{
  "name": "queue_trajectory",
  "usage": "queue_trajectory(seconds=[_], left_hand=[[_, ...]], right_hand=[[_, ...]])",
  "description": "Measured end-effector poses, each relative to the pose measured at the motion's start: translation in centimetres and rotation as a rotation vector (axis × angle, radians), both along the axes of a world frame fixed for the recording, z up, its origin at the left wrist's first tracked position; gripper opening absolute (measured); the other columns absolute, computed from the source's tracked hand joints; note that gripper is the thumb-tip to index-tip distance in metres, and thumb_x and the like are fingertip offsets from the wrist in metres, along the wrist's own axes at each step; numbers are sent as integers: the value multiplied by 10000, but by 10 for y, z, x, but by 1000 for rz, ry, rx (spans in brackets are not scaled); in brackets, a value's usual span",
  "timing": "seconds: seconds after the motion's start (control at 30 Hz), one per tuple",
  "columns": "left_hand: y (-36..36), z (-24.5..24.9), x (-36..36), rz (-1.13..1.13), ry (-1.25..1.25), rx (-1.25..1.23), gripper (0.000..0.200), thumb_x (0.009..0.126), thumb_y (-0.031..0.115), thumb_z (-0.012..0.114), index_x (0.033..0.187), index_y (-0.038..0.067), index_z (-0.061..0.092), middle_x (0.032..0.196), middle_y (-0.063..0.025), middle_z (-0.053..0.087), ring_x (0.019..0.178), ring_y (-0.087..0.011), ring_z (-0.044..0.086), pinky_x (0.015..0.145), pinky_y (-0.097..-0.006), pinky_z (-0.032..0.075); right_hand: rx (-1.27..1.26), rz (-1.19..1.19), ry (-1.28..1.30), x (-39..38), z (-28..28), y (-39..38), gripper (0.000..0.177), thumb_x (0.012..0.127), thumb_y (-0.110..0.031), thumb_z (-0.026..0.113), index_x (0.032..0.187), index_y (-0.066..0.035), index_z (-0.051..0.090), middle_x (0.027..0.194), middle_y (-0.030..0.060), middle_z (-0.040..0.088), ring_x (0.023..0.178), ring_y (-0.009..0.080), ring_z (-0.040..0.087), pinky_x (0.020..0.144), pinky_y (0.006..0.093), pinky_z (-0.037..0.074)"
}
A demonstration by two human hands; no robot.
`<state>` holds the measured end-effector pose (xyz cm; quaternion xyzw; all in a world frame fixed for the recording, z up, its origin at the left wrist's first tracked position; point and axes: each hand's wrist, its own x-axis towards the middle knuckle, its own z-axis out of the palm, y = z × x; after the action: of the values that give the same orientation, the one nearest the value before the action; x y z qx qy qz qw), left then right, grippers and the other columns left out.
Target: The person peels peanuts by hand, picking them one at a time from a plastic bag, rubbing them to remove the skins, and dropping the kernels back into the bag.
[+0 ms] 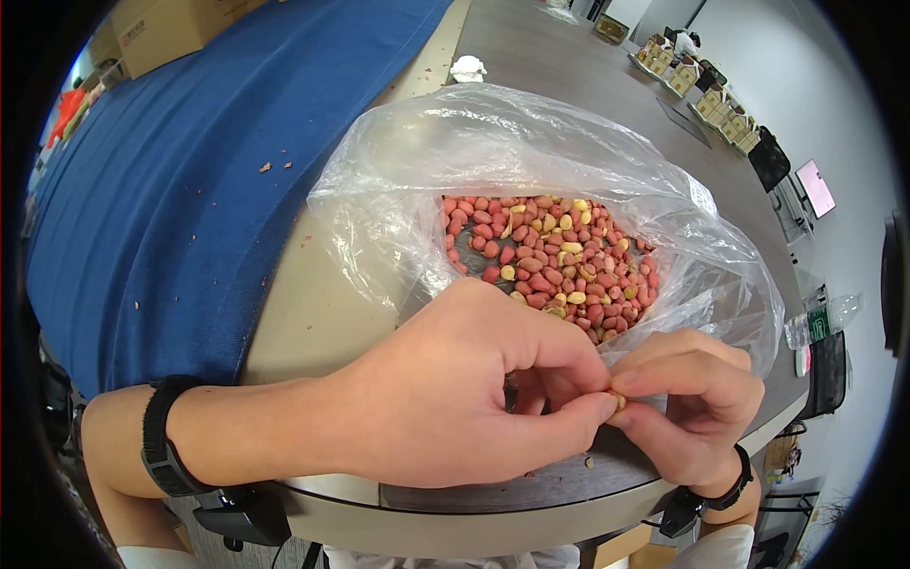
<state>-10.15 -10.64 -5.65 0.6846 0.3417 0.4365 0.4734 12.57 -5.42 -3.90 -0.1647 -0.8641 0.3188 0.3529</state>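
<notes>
My left hand and my right hand meet at their fingertips near the front edge of the table. Both are closed in a pinch on one small pale peanut, mostly covered by the fingers. Just beyond them a clear plastic bag lies spread with its mouth wide. Inside it are many peanuts, most with red skins and several pale yellow. The lower part of the bag is hidden behind my hands.
Blue cloth with scattered skin flakes hangs at the left, under a cardboard box. A crumpled white tissue rests on the dark table behind the bag. A plastic bottle is at the right; another person is far off.
</notes>
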Motion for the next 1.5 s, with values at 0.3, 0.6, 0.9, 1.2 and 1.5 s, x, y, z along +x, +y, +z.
queue_trajectory(seconds=[0.3, 0.6, 0.9, 1.2, 1.5], left_hand=[[1, -2, -3, -12, 31, 31, 81, 879, 77, 734, 948, 34, 743, 730, 5, 714, 579, -9, 585, 480, -183, 427], [-1, -1, 1, -7, -35, -52, 116, 894, 91, 732, 995, 33, 734, 737, 14, 703, 583, 8, 564, 474, -168, 406], [2, -5, 0, -52, -27, 31, 100, 906, 80, 714, 985, 19, 713, 718, 2, 689, 555, -20, 567, 457, -188, 412], [3, -8, 2, -46, -11, 30, 88, 894, 84, 721, 955, 23, 702, 682, 0, 677, 567, -35, 608, 445, -192, 437], [3, -6, 1, -39, 61, -5, 112, 899, 114, 722, 950, 16, 705, 708, -5, 685, 590, -39, 617, 461, -189, 443]], right_hand=[[19, 11, -15, -2, 0, -1, 249, 712, 92, 804, 939, 20, 732, 839, 122, 718, 696, 192, 693, 614, 272, 545], [128, -27, -6, -2, 0, 0, 282, 697, 88, 807, 952, 12, 714, 838, 118, 711, 690, 213, 685, 606, 284, 548], [185, 2, -6, -3, -1, 1, 298, 666, 92, 804, 935, -3, 719, 824, 105, 705, 672, 214, 681, 584, 285, 542], [96, 9, -33, -1, -3, 1, 284, 665, 92, 802, 920, -9, 726, 813, 98, 699, 664, 185, 679, 568, 267, 529], [82, -26, -46, -5, -3, 0, 249, 665, 84, 802, 885, -6, 728, 804, 93, 698, 665, 172, 678, 572, 260, 526]])
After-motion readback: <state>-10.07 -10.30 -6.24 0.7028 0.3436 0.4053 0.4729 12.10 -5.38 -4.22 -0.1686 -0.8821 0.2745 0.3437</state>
